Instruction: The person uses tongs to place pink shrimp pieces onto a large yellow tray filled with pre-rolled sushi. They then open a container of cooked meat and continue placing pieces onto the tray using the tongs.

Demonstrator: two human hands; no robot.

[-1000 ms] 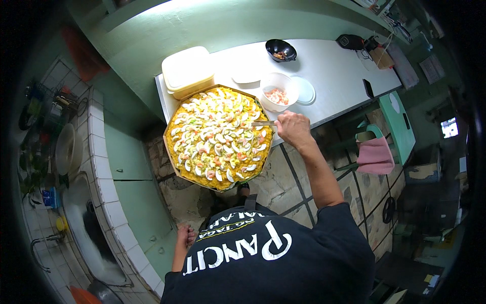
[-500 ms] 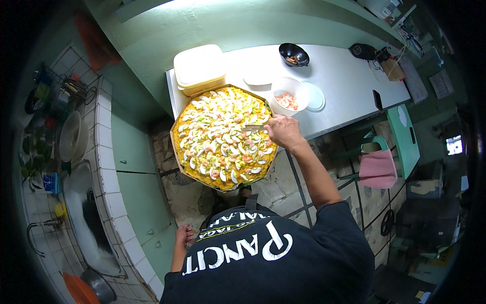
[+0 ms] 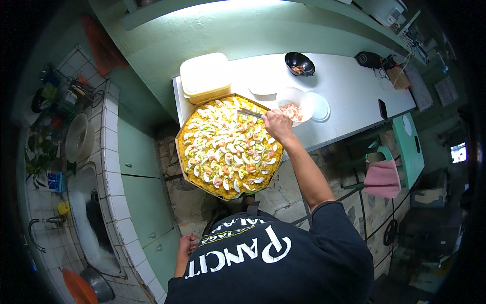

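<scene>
A large octagonal tray (image 3: 179, 152) is filled with yellow-orange noodles, topped with egg slices, shrimp and bits of green. My right hand (image 3: 277, 124) is closed around metal tongs (image 3: 249, 112), whose tips hang over the upper right part of the food. Whether the tips hold anything is too small to tell. Just beyond that hand stands a clear round tub (image 3: 294, 103) with pink shrimp (image 3: 291, 111) in it. Down at my left side, near the cabinet, hangs my left hand (image 3: 188, 243), its fingers curled with nothing visible in them.
A lidded yellowish container (image 3: 206, 76) stands behind the tray on the white table (image 3: 349, 96). A pale lid (image 3: 319, 107), a black bowl (image 3: 299, 64) and a phone (image 3: 382, 109) lie there too. The tiled sink counter (image 3: 111, 167) runs along the left; a green chair with pink cloth (image 3: 382, 179) stands right.
My right hand has moved the tongs away from me and slightly left, from the middle right of the food toward its far edge. My left hand stays low at my side.
</scene>
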